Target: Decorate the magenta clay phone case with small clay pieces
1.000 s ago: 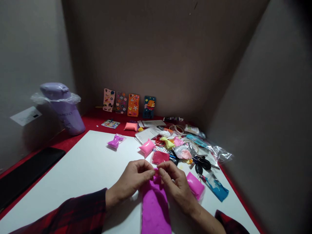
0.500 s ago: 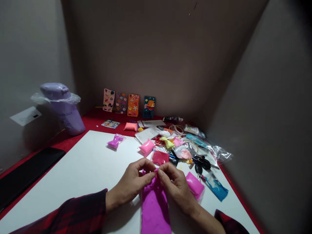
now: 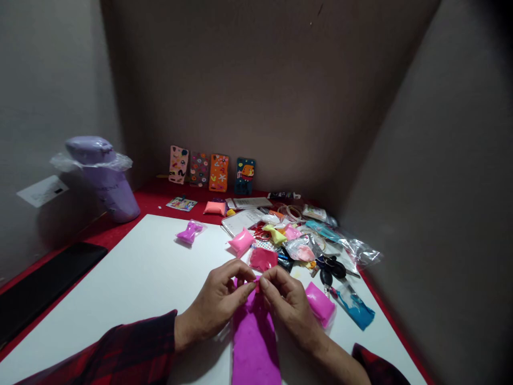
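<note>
Head view shows both bare hands working at the slab [image 3: 256, 347], a long magenta piece lying on the white board [image 3: 136, 283] and running off the near edge of view. A thin pale edge shows along the slab's left side. The left hand [image 3: 216, 299] comes in from the left of the slab, thumb and forefinger pinched on a small red-pink bit [image 3: 257, 285]. The right hand [image 3: 294, 310] comes in from the slab's right and pinches the same bit, so the fingertips of the two hands nearly meet. The bit is over the slab's far end; whether it touches the slab cannot be told. Plaid sleeves [image 3: 120, 347] cover both forearms in part.

Just beyond the slab lies a red packet [image 3: 263, 259], with a pink packet [image 3: 241, 243] and a yellow packet [image 3: 274, 234] farther past it. Right of the slab, near the right hand, is a magenta packet [image 3: 319, 303]; farther right lie a blue packet [image 3: 358, 309] and black handles [image 3: 332, 269]. Left of the slab and beyond it sits a purple packet [image 3: 189, 233]. Well beyond the slab, on red cloth [image 3: 150, 199], four decorated cases [image 3: 219, 172] stand upright in a row. Far left of the slab are a wrapped purple vessel [image 3: 114, 190] and a black strip [image 3: 48, 291].
</note>
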The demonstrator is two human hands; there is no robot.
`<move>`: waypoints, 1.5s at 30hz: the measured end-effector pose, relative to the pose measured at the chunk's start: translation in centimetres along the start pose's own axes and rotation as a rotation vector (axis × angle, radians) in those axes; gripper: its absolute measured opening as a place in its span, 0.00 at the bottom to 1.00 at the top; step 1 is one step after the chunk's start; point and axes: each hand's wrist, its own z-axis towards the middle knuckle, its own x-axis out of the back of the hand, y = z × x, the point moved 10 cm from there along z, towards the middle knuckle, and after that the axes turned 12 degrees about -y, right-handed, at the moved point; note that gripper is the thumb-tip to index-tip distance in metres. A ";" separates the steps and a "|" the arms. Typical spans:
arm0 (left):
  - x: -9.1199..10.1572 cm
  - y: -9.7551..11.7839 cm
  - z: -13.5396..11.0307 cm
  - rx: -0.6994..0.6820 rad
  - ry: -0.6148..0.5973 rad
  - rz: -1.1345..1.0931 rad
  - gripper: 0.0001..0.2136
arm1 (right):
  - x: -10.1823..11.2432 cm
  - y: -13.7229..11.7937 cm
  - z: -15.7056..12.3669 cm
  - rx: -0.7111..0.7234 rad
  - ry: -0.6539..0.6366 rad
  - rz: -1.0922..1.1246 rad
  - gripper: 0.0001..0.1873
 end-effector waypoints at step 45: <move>-0.9 -2.4 0.0 0.187 -0.047 -0.200 0.07 | -0.3 -0.4 0.0 0.002 -0.027 0.031 0.11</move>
